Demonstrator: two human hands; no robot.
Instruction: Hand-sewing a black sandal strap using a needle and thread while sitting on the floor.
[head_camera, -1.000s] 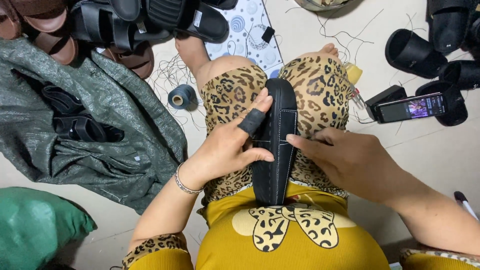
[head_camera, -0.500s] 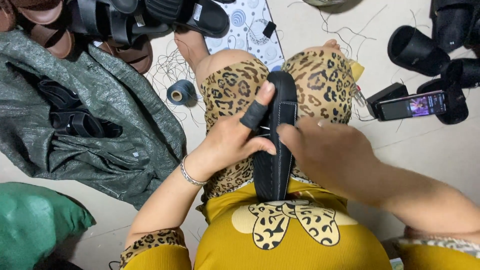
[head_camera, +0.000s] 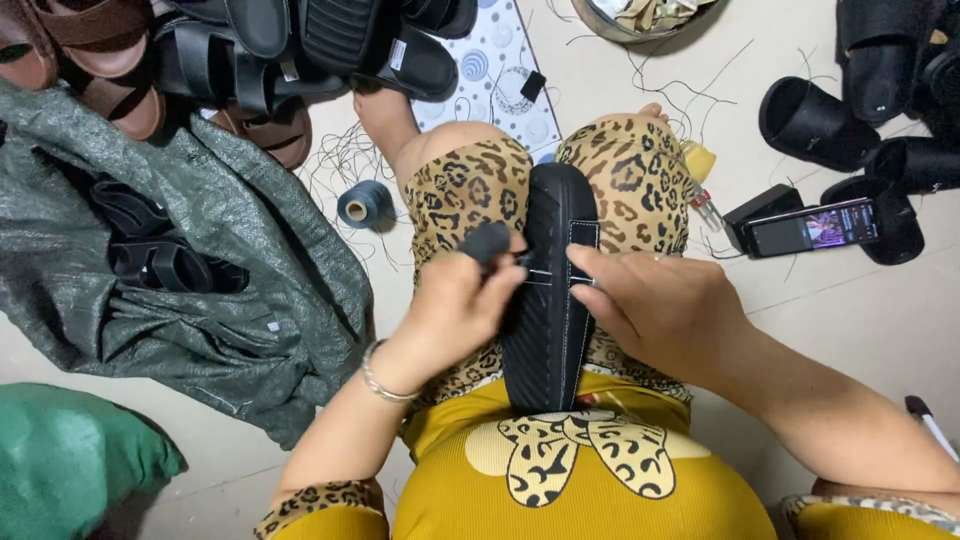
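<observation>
Fingers of both left hand (head_camera: 455, 300) and right hand (head_camera: 665, 305) pinch thin needle (head_camera: 548, 277) against black sandal sole (head_camera: 548, 300).

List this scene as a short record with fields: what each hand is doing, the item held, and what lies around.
left hand: grips the black sandal on the lap, dark cover on one finger
right hand: pinches at the sandal's stitched edge
thread: pale strand between the hands
floor left: blue thread spool, grey sack
floor right: phone, black sandals
</observation>
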